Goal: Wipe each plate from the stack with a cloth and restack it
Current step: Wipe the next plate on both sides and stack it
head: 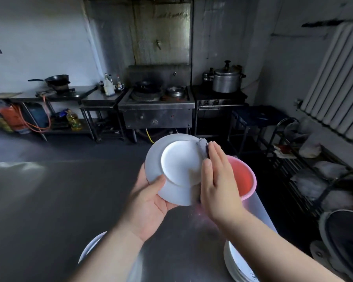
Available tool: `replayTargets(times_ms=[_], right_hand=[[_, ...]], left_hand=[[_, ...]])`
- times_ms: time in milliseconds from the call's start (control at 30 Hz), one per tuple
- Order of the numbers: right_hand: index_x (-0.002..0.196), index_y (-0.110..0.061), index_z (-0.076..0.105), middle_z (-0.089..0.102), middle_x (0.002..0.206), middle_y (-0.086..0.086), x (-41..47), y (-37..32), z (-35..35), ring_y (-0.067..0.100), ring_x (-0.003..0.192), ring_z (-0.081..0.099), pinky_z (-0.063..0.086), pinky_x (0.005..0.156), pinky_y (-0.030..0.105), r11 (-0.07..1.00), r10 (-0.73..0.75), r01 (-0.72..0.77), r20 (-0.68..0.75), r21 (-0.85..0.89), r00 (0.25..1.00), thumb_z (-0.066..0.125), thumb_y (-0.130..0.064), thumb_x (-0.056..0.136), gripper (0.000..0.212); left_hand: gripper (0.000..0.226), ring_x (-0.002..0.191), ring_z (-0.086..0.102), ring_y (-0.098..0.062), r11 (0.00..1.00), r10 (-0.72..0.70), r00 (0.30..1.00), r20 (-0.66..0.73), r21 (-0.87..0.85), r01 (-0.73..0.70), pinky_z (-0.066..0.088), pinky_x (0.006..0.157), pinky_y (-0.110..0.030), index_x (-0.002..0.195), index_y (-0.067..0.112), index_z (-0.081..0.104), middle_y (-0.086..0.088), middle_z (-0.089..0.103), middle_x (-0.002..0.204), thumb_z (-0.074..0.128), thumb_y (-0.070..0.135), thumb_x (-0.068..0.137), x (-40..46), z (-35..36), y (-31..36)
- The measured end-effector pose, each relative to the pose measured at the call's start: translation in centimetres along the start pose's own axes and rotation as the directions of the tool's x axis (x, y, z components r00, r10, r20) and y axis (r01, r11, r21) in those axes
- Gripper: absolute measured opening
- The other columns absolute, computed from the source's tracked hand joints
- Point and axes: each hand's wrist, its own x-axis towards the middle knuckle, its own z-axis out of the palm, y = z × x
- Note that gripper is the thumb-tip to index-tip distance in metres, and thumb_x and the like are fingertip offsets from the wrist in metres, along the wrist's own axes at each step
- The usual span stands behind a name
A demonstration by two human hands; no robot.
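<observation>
My left hand grips a white plate by its lower rim, tilted so its underside faces me. My right hand lies flat with straight fingers on the plate's right edge and presses a grey cloth against it; most of the cloth is hidden under the palm. A stack of white plates sits at the lower right of the steel table, partly behind my right forearm. Another white plate lies at the lower left, partly hidden by my left forearm.
A pink basin stands on the steel table just behind my right hand. Across the floor are a wok stove, a counter with pans and bottles, and a large pot. A wire rack stands at the right.
</observation>
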Motion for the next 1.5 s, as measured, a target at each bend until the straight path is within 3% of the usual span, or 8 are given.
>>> replayTargets(times_ms=[133,367,567,700,900,1233,1333,1500], right_hand=[[0.166,-0.018,0.002,-0.001,0.175,-0.003,-5.7,-0.2,2.6,0.009,0.161,-0.007,0.004,0.129,0.03,0.998,0.004,0.003,0.094,-0.065,0.996,0.014,-0.061,0.107,0.074],[0.163,-0.023,0.034,0.036,0.165,-0.015,1.3,0.7,-1.0,0.001,0.151,0.031,0.026,0.123,0.024,0.989,0.145,-0.144,0.063,-0.027,0.987,0.034,-0.046,0.111,0.057],[0.168,-0.017,-0.001,-0.004,0.175,-0.002,-6.9,1.7,1.3,0.015,0.162,0.002,0.034,0.124,0.048,0.999,0.046,-0.047,0.175,-0.002,0.983,0.03,-0.061,0.106,0.082],[0.166,-0.026,0.019,0.023,0.166,-0.016,-4.6,3.6,-1.1,0.014,0.149,0.039,0.041,0.118,0.041,0.985,0.172,-0.174,0.137,0.003,0.976,0.029,-0.065,0.105,0.072],[0.098,-0.029,0.067,0.073,0.064,-0.009,-0.2,7.4,-9.2,0.008,0.059,0.068,0.058,0.075,0.036,0.888,0.415,-0.299,0.328,-0.35,0.848,0.037,-0.061,0.106,0.045],[0.078,-0.009,0.067,0.07,0.07,0.027,-4.7,14.6,-16.6,0.026,0.046,0.046,0.029,0.04,0.018,0.602,0.759,-0.683,0.563,-0.415,0.327,0.037,-0.063,0.106,0.068],[0.069,-0.006,0.068,0.066,0.064,0.019,-5.4,15.8,-17.9,0.02,0.039,0.041,0.025,0.042,0.019,0.494,0.804,-0.805,0.527,-0.329,0.277,0.021,-0.075,0.103,0.09],[0.089,-0.003,0.072,0.073,0.074,0.024,-7.1,18.9,-18.8,0.022,0.046,0.046,0.031,0.042,0.02,0.524,0.768,-0.831,0.526,-0.187,0.366,0.027,-0.066,0.106,0.079]], left_hand=[[0.057,0.124,0.066,-0.036,0.998,0.067,0.995,-0.08,-0.016,-0.069,0.054,0.088,-0.054,0.149,0.024,0.049,-0.014,0.062,0.145,0.056,0.012,0.094,-0.3,0.8,-1.7],[0.058,0.137,0.057,-0.035,0.997,0.009,0.998,-0.062,-0.075,-0.014,0.058,0.092,-0.057,0.152,0.026,0.047,-0.009,0.058,0.151,0.055,0.01,0.097,-0.7,1.2,-1.8],[0.049,0.117,0.071,-0.036,0.999,-0.021,0.991,-0.129,-0.05,0.015,0.061,0.079,-0.053,0.146,0.026,0.05,-0.012,0.066,0.141,0.046,0.007,0.101,-0.8,1.5,-3.4],[0.057,0.133,0.06,-0.037,0.994,-0.101,0.992,-0.076,-0.05,0.097,0.055,0.096,-0.062,0.151,0.028,0.047,-0.01,0.06,0.149,0.055,0.005,0.099,-1.3,0.9,-5.1],[0.06,0.128,0.064,-0.035,0.958,-0.282,0.959,0.002,0.054,0.281,0.06,0.084,-0.055,0.146,0.038,0.056,-0.008,0.061,0.147,0.061,0.015,0.09,-1.2,0.7,-8.0],[0.064,0.117,0.067,-0.03,0.82,-0.524,0.851,-0.023,0.256,0.512,0.055,0.077,-0.042,0.147,0.038,0.053,-0.008,0.065,0.142,0.069,0.024,0.086,0.1,2.7,-15.7],[0.049,0.127,0.065,-0.019,0.778,-0.497,0.854,-0.155,0.357,0.517,0.053,0.098,-0.042,0.146,0.031,0.053,0.0,0.069,0.138,0.058,0.05,0.101,0.9,4.4,-18.0],[0.095,0.149,0.04,-0.011,0.75,-0.526,0.788,-0.32,0.263,0.607,0.029,0.126,-0.042,0.159,0.024,0.038,0.003,0.041,0.164,0.034,0.087,0.088,2.2,5.3,-21.2]])
